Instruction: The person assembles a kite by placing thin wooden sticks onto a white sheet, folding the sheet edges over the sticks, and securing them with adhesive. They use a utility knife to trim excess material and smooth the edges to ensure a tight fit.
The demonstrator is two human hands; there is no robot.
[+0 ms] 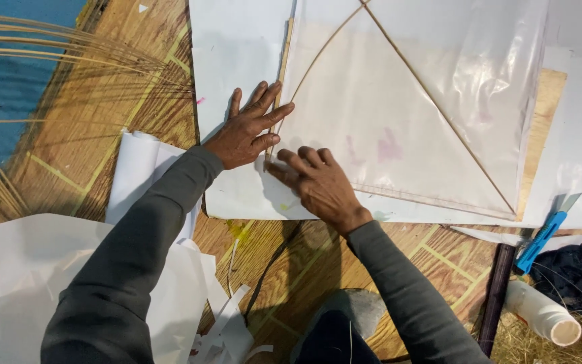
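Kite sheet (pixel 399 128) with bamboo sticks (pixel 439 111) flat under my palms; left hand (pixel 247 131) spread open, right hand (pixel 318 185) flat, both pressing corner, gripping nothing; blue cutter (pixel 540 241) at 4 o'clock.

The kite sheet (pixel 399 114) is translucent white with faint pink smudges, crossed by pale tan bamboo sticks (pixel 439 108). The floor mat (pixel 136 87) shows brown wood grain with yellow lines. The cutter (pixel 540 241) is bright blue, both sleeves (pixel 136 256) dark grey.
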